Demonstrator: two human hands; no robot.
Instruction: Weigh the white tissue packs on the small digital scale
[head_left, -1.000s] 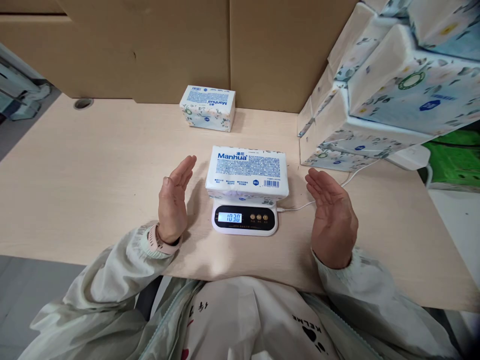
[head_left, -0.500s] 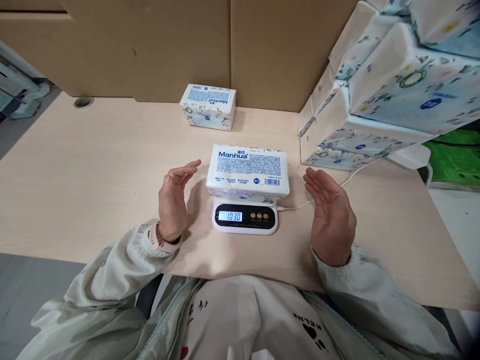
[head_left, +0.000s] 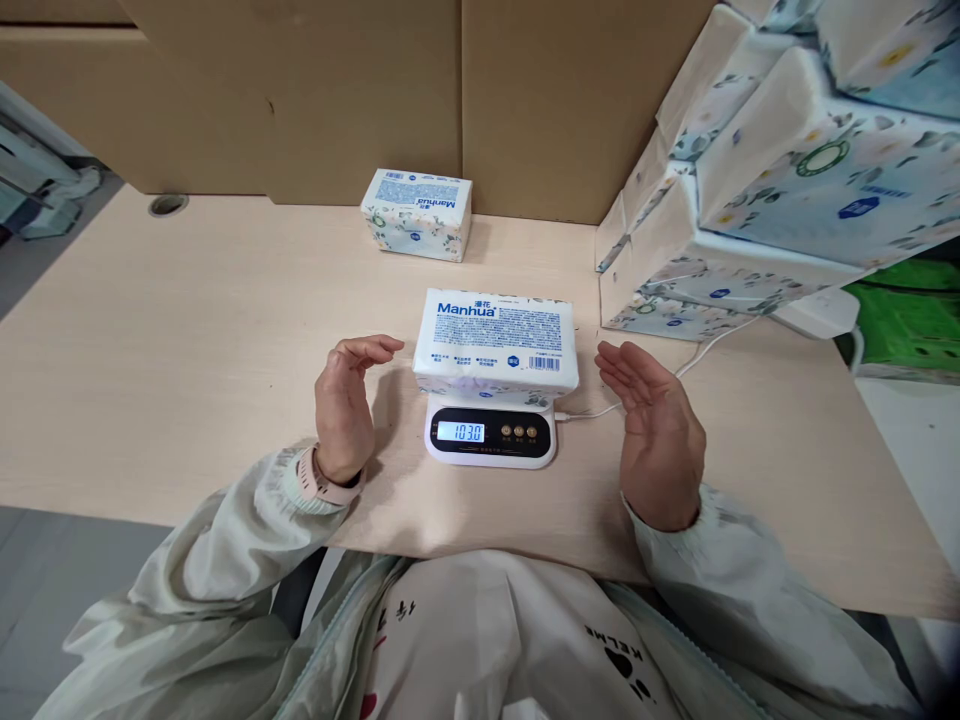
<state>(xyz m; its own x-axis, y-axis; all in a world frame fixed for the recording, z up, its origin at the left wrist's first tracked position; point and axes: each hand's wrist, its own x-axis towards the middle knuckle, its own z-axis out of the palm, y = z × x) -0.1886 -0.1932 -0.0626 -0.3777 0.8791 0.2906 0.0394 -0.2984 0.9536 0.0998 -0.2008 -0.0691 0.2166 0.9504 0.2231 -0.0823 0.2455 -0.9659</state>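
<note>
A white tissue pack [head_left: 495, 345] with blue Manhua print rests on a white digital scale [head_left: 491, 462], hiding most of its platform. The scale's lit display [head_left: 460, 432] reads 103.0. To the left of the pack is my left hand [head_left: 346, 410], fingers stretched out and bent toward it, holding nothing. My right hand [head_left: 656, 435] is on the other side, palm turned inward and fingers extended, also empty. A small gap separates each hand from the pack.
Behind the scale, a second tissue pack [head_left: 417, 215] lies near the cardboard wall [head_left: 315, 100]. Stacked tissue packs [head_left: 780, 170] rise at the right. A white cable [head_left: 592, 414] runs from the scale toward that stack. Past the table's right side is a green object [head_left: 907, 315].
My right hand has shifted slightly left, closer to the pack. The fingers of my left hand have dipped a little. Pack, scale and reading are unchanged.
</note>
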